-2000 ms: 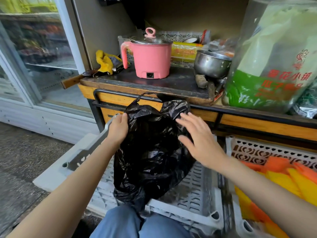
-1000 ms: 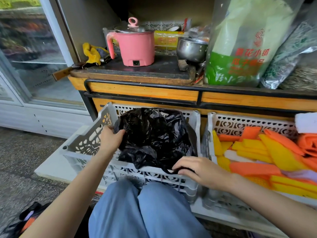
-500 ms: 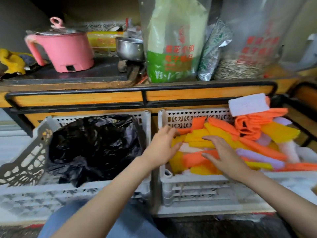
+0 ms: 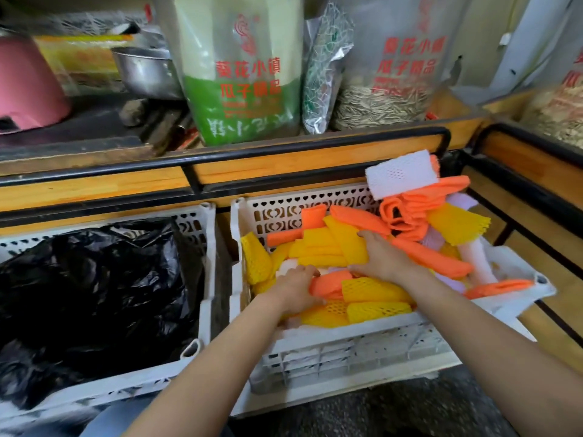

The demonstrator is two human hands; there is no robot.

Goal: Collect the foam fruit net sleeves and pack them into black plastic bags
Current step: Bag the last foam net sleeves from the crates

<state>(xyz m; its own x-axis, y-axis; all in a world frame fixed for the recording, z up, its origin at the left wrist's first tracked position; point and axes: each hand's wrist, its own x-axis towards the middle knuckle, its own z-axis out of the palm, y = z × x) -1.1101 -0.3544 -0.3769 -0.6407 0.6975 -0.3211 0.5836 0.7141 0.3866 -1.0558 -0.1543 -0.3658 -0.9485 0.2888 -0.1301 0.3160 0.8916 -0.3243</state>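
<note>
The left hand [image 4: 295,287] has been closed round an orange sleeve [image 4: 329,283] near the crate's [image 4: 347,337] front edge; yellow sleeves [image 4: 342,244] are pressed by the flat right hand [image 4: 383,258].

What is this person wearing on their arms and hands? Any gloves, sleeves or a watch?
Nothing that shows. Both forearms are bare as far as the frame reaches, with no sleeves. The left hand and right hand have no gloves, and no watch, bracelet or ring is visible. At the bottom edge, blurred blue trousers show.
</note>
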